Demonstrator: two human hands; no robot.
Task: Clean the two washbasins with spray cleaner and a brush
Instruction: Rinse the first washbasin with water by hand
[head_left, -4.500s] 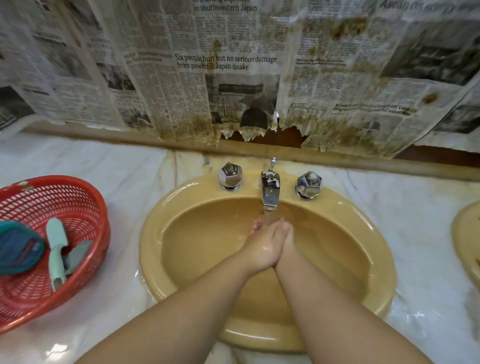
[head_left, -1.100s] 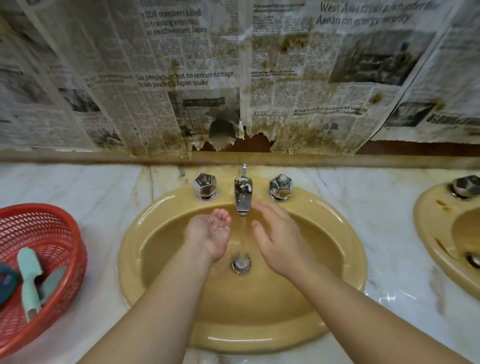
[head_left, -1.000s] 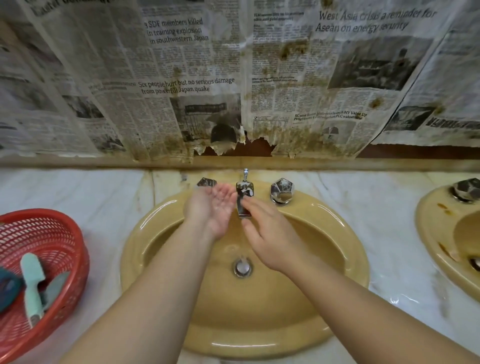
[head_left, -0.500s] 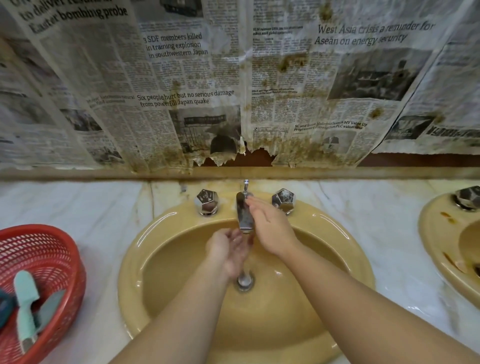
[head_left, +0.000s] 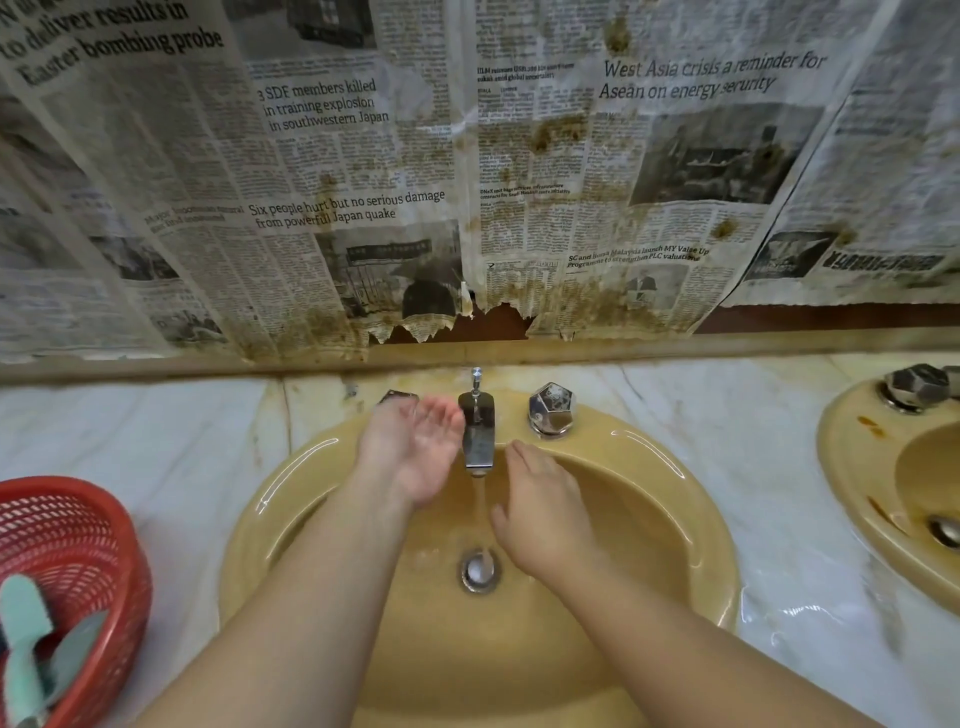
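Left hand cupped, fingers loose, beside tap; right hand spread by stream, likely rinsing. Washbasin wet; brush idle in basket on desk.

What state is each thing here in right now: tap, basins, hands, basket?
Chrome tap: running.
Yellow washbasin in front: wet, drain open.
Second yellow washbasin: rim stained.
Left hand: open, palm up.
Right hand: open, empty.
Red plastic basket: holds a green brush.
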